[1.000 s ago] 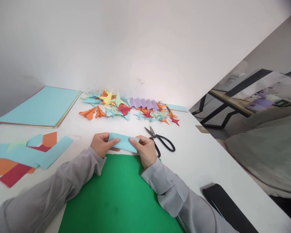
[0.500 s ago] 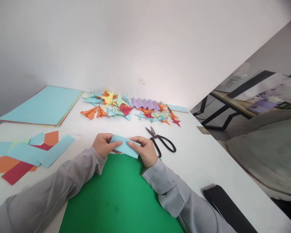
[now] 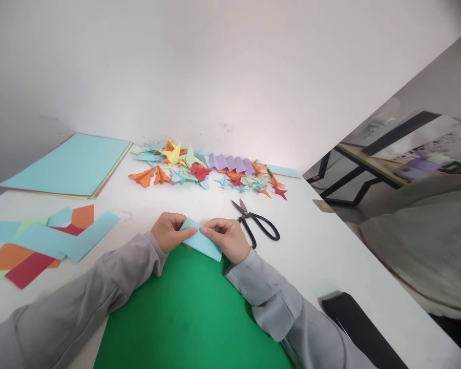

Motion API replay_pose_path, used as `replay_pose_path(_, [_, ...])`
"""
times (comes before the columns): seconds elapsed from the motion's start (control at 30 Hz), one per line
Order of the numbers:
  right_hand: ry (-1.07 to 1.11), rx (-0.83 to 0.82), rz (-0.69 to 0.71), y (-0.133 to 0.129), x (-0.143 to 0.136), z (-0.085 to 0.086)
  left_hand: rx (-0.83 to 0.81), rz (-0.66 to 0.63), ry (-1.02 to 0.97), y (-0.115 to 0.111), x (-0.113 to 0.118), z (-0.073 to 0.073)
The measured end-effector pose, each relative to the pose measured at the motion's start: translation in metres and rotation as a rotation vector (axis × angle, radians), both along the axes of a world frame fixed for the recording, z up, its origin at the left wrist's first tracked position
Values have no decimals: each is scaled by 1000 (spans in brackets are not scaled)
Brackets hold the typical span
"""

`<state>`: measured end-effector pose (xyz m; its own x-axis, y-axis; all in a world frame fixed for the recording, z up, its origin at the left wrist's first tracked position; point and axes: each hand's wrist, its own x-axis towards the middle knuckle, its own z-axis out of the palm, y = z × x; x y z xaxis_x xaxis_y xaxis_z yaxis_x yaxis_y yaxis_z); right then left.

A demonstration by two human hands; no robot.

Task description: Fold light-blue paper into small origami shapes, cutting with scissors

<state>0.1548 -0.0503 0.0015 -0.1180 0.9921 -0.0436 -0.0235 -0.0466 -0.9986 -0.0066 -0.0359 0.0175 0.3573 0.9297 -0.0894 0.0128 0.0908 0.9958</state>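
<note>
A folded light blue paper (image 3: 204, 243) is held between both hands above the far edge of a green sheet (image 3: 192, 312). My left hand (image 3: 170, 232) pinches its left end, thumb on top. My right hand (image 3: 229, 238) grips the upper right edge with thumb and forefinger, the two thumbs close together. The fingers beneath the paper are mostly hidden. Just right of my right hand lie black-handled scissors (image 3: 256, 220) with their blades slightly apart.
Folded paper shapes (image 3: 192, 166) in several colours and a purple pleated strip (image 3: 230, 164) lie along the wall. At left are a stack of coloured sheets (image 3: 67, 164) and cut strips (image 3: 42, 241). A black case (image 3: 361, 328) lies at right; beyond the table is a person's clothing (image 3: 426, 230).
The blue paper has tilted, its right end now lower. My right thumb and forefinger have moved slightly left along its upper edge, and my left hand has shifted a little right.
</note>
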Motion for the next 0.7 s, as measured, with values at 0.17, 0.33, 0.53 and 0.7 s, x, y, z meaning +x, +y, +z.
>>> replay_pose_path(0.17, [-28,32,-12,1,1,-1,29,35,27,0,-1,4])
replay_pose_path(0.33, [-50,50,7,1,1,1,86,83,65,1,-3,4])
replay_pose_path(0.53, [-30,36,-15,0,0,0,-54,18,15,0,-2,2])
replay_pose_path(0.7, [-22,47,-60,0,-2,-2,-13,-54,73,2,0,-5])
